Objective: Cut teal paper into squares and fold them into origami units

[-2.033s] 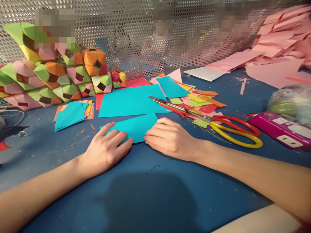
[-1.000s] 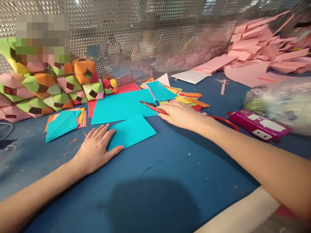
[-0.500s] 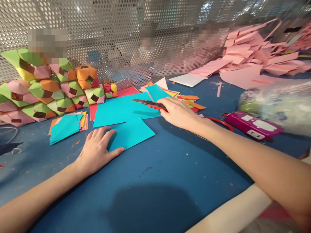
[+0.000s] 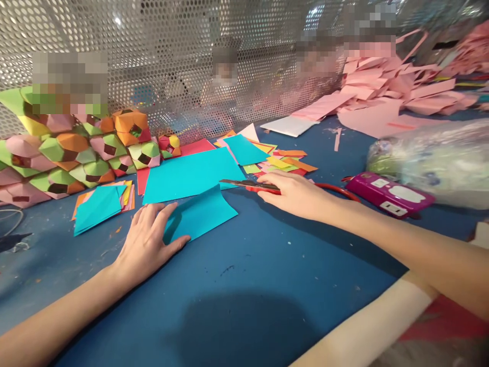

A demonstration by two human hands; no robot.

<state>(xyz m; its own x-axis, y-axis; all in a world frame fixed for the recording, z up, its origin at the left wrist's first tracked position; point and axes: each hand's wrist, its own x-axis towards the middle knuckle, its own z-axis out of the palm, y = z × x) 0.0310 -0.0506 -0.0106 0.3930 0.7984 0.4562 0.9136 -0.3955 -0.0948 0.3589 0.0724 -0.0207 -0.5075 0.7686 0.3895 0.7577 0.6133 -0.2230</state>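
Note:
My left hand [image 4: 147, 234] lies with fingers spread on the left end of a smaller blue paper sheet [image 4: 204, 219], whose upper corner is raised off the table. Behind it lies a larger blue sheet [image 4: 183, 176]. My right hand [image 4: 292, 196] is closed around a utility knife [image 4: 248, 186] with a dark blade and red on its handle. The blade points left, close to the right end of the larger sheet and the raised corner. Left of my left hand is a stack of coloured paper [image 4: 99, 206], blue on top.
Folded paper modules [image 4: 69, 153] are piled at the left against a perforated metal screen [image 4: 183, 61]. Paper scraps [image 4: 294, 163] lie behind my right hand. At the right are a purple power strip [image 4: 389, 193], a clear plastic bag [image 4: 431, 163] and heaped pink paper [image 4: 385, 76].
My right hand with the knife has moved right and slightly down, off the larger sheet's middle. The smaller sheet's upper corner has lifted and bent. My left hand stays on the sheet.

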